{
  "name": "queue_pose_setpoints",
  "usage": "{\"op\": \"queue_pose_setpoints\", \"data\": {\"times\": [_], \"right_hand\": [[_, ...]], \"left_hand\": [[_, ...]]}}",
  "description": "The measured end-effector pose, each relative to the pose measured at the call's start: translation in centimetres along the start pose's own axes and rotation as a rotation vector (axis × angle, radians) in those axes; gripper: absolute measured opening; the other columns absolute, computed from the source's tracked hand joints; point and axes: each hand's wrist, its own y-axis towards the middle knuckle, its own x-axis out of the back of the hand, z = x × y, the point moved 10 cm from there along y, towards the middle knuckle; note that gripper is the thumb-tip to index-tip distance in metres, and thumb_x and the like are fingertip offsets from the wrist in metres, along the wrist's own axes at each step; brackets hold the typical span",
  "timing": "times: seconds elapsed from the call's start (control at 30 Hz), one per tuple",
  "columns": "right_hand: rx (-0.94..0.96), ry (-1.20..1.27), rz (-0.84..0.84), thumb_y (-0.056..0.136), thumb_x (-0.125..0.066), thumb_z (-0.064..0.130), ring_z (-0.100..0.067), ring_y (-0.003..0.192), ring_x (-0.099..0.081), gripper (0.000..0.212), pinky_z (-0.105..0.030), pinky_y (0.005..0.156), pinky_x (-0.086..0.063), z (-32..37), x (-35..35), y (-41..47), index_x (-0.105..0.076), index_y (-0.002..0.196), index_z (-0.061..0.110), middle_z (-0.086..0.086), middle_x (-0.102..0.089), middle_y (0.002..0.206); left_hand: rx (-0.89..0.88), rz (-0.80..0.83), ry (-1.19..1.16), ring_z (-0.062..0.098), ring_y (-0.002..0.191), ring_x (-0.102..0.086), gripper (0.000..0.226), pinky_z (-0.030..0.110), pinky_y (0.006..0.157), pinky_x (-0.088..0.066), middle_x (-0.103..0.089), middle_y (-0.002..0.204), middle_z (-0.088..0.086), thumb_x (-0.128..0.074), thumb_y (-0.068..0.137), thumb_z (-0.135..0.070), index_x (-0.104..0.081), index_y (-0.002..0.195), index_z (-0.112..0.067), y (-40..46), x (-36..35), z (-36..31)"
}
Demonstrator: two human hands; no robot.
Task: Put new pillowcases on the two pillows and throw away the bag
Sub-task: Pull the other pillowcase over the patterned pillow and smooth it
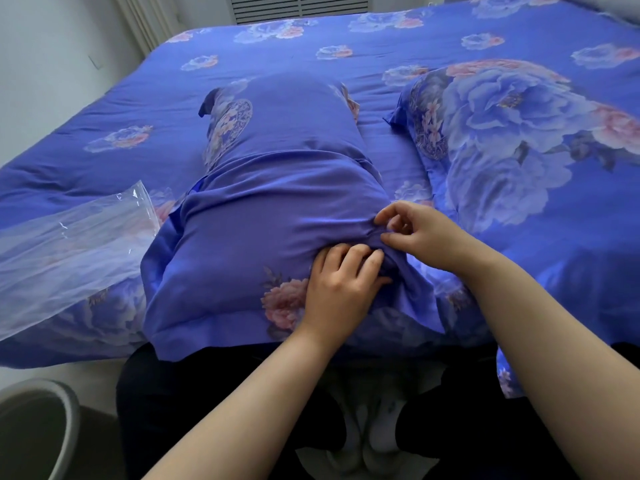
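Left hand [341,285] and right hand [412,233] both pinch bunched pillowcase [249,237] fabric at the near right corner of the pillow on the bed [104,109]. Looks like second-pillow tucking; other pillow [512,133] sits cased on the right. Next: smooth flap, then grab bag [69,244] at left, bin [38,427] below.

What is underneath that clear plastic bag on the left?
Under the plastic bag the blue floral bedspread shows through. Whether the bag holds anything cannot be told.
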Motion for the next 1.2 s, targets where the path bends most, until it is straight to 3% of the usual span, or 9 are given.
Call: {"op": "queue_pose_setpoints", "data": {"times": [0.1, 0.23, 0.33, 0.57, 0.67, 0.77, 1.0, 1.07, 1.2], "right_hand": [[-0.019, 0.140, -0.081, 0.085, -0.068, 0.019, -0.008, 0.056, -0.051, 0.022, -0.027, 0.062, -0.050, -0.4, 0.8, 0.2, -0.063, 0.104, 0.028, 0.005, -0.055, 0.077], [0.078, -0.200, -0.146, 0.082, -0.070, 0.020, -0.006, 0.068, -0.047, 0.007, -0.028, 0.076, -0.043, 0.5, 0.5, 0.9, -0.065, 0.087, 0.020, 0.002, -0.050, 0.094], [0.090, -0.261, -0.198, 0.088, -0.063, 0.018, -0.013, 0.077, -0.046, 0.006, -0.028, 0.079, -0.040, 0.9, 0.5, 1.0, -0.060, 0.088, 0.012, 0.002, -0.047, 0.095], [0.117, -0.163, -0.066, 0.082, -0.071, 0.017, -0.010, 0.077, -0.049, 0.018, -0.006, 0.074, -0.035, 0.5, -0.1, 1.2, -0.057, 0.095, 0.017, 0.003, -0.044, 0.105], [0.148, -0.272, -0.118, 0.087, -0.065, 0.017, -0.021, 0.086, -0.054, 0.011, -0.026, 0.087, -0.041, 0.5, -0.4, 1.6, -0.059, 0.088, 0.008, -0.008, -0.050, 0.105], [0.199, -0.296, -0.232, 0.092, -0.058, 0.018, -0.022, 0.083, -0.050, 0.014, -0.040, 0.085, -0.041, 0.8, 0.2, 1.4, -0.056, 0.089, 0.004, -0.009, -0.052, 0.096], [0.236, -0.268, -0.429, 0.095, -0.046, 0.024, -0.037, 0.075, -0.057, 0.025, -0.035, 0.062, -0.032, 3.0, 1.4, 0.3, -0.051, 0.091, 0.000, -0.013, -0.062, 0.084], [0.220, -0.272, -0.390, 0.097, -0.048, 0.021, -0.037, 0.074, -0.056, 0.021, -0.033, 0.062, -0.027, 3.4, 1.0, 0.8, -0.050, 0.096, 0.000, -0.014, -0.062, 0.081], [0.267, -0.302, -0.204, 0.097, -0.047, 0.021, -0.042, 0.078, -0.057, 0.017, -0.039, 0.064, -0.035, 4.7, -0.4, 2.3, -0.047, 0.100, 0.004, -0.020, -0.064, 0.086]], "left_hand": [[-0.019, 0.015, 0.035, 0.026, 0.089, -0.055, 0.027, 0.040, 0.082, -0.044, -0.066, 0.101, 0.000, -0.064, 0.085, -0.040, -0.069, 0.101, -0.018, -0.5, -0.5, -0.5], [-0.019, -0.002, 0.069, 0.023, 0.086, -0.053, 0.010, 0.040, 0.077, -0.041, -0.065, 0.090, -0.005, -0.064, 0.087, -0.029, -0.068, 0.087, -0.020, -0.4, -0.8, -0.8], [-0.014, -0.006, 0.080, 0.023, 0.082, -0.052, 0.008, 0.039, 0.075, -0.039, -0.062, 0.078, -0.006, -0.069, 0.080, -0.017, -0.064, 0.075, -0.022, -0.1, -0.8, -1.0], [-0.056, 0.053, 0.058, 0.024, 0.075, -0.052, 0.011, 0.038, 0.071, -0.038, -0.058, 0.069, -0.004, -0.067, 0.074, -0.012, -0.065, 0.069, -0.021, 0.2, -0.8, -1.8], [-0.069, 0.078, 0.038, 0.026, 0.071, -0.054, 0.012, 0.037, 0.068, -0.039, -0.056, 0.067, -0.002, -0.066, 0.074, -0.010, -0.064, 0.067, -0.020, 0.3, -0.9, -2.0], [-0.061, 0.091, 0.033, 0.026, 0.069, -0.052, 0.015, 0.036, 0.068, -0.038, -0.054, 0.065, -0.002, -0.063, 0.075, -0.010, -0.060, 0.063, -0.019, 0.6, -0.5, -1.9], [0.024, 0.160, -0.036, 0.025, 0.065, -0.050, 0.020, 0.035, 0.067, -0.035, -0.055, 0.062, 0.000, -0.057, 0.079, -0.016, -0.056, 0.059, -0.017, 1.5, -0.2, -1.7], [0.059, 0.175, 0.004, 0.024, 0.065, -0.050, 0.019, 0.034, 0.066, -0.035, -0.055, 0.061, -0.001, -0.060, 0.078, -0.015, -0.054, 0.060, -0.018, 1.6, -0.2, -1.1], [0.094, 0.214, 0.042, 0.025, 0.064, -0.051, 0.020, 0.034, 0.064, -0.033, -0.054, 0.060, 0.000, -0.063, 0.073, -0.015, -0.050, 0.060, -0.019, 1.5, -0.1, -0.6]]}}
